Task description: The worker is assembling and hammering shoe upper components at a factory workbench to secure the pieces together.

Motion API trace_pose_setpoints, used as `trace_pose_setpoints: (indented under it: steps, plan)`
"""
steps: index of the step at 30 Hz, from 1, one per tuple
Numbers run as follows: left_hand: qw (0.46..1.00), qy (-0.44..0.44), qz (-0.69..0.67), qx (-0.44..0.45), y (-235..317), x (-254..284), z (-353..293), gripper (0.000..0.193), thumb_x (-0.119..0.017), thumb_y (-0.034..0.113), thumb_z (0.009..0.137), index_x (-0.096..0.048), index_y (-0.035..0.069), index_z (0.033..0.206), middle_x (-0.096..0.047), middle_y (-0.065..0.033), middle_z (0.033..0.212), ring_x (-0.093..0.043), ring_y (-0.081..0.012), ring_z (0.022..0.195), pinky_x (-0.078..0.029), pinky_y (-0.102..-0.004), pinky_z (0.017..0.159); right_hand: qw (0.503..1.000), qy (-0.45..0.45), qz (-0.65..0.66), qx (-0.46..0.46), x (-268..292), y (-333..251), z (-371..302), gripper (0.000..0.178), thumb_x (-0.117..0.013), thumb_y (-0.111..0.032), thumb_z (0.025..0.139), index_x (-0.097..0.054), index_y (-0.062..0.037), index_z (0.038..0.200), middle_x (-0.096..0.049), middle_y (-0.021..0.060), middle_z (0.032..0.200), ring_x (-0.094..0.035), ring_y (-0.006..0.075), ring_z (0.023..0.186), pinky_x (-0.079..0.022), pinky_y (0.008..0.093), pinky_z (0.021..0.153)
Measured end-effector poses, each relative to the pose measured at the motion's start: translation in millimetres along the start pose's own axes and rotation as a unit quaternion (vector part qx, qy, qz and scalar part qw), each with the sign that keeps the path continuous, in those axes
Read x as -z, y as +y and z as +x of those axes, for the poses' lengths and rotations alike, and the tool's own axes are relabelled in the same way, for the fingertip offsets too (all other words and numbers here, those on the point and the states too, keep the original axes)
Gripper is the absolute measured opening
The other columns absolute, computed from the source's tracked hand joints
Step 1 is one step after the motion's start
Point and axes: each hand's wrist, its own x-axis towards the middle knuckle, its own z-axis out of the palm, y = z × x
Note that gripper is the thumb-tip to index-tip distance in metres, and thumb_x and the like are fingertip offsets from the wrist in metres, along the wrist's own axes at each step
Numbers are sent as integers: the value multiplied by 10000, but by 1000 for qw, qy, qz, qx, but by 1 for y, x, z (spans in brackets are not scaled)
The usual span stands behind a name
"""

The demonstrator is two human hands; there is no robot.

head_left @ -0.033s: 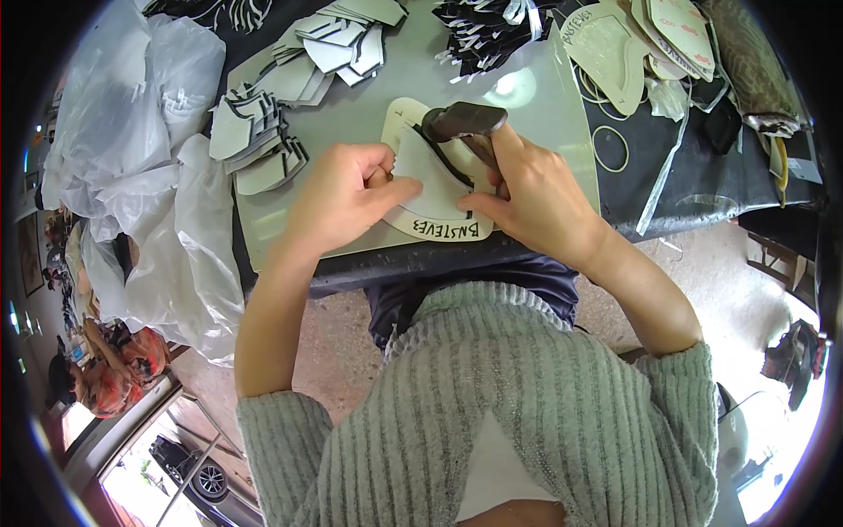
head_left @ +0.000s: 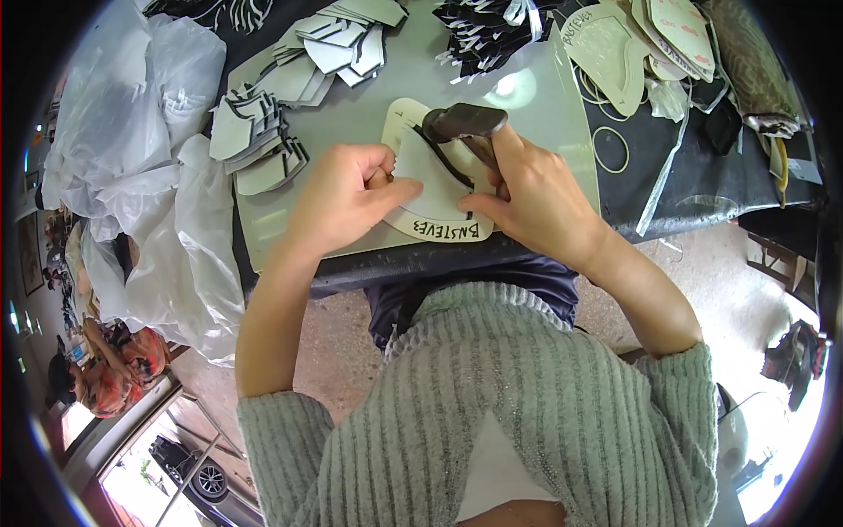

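A cream card template (head_left: 395,114) with dark lettering lies near the table's front edge. On it rests a white curved piece (head_left: 420,167), with a narrow black strip (head_left: 450,165) along its right side. My left hand (head_left: 351,189) is closed at the left edge of the piece, thumb pressed on its surface and fingers curled under, partly hidden. In my right hand (head_left: 536,193) is a dark hammer (head_left: 465,121), its head over the upper right of the template. The right thumb reaches down to the lower end of the black strip.
Under the work is a grey-green board (head_left: 351,123). Stacked white cut pieces (head_left: 255,140) stand at left, bundled black strips (head_left: 492,35) at the back. More card templates (head_left: 606,53) and a rubber band (head_left: 611,149) lie right. Plastic bags (head_left: 167,176) hang over the left side.
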Motion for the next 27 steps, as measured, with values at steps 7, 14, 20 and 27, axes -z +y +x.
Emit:
trace_pose_setpoints:
  steps: [7,14,20,27]
  plan:
    - [999,8,45,-1,0,-1,2,366,-765,157,787,-463,39,617,-409,18,495,-332,-67,489,-274,-290,458,1000,9,3,10,0,1,-1,506,-825,-152,749,-414,18,991,-634,224,876,-660,425,800,-535,445,670]
    - [997,8,8,81,3,-25,-21,254,-721,186,790,-650,-45,712,-551,-102,517,-513,-145,457,-422,-337,486,998,-16,-32,51,14,17,18,508,-861,-168,698,-464,-5,971,-604,122,706,-628,334,649,-489,420,608]
    - [998,38,10,56,4,-30,-25,262,-686,209,807,-665,-39,723,-605,-140,561,-601,-271,496,-458,-375,521,998,-41,45,0,29,-8,15,376,-773,-197,819,-494,39,908,-639,202,716,-671,387,717,-525,418,628]
    - [994,13,106,34,4,-24,-22,236,-720,198,849,-650,-18,786,-598,-37,542,-525,-109,461,-395,-283,450,968,-39,245,-24,-3,3,-2,209,-632,-123,943,-525,56,926,-665,165,702,-708,245,662,-504,342,573]
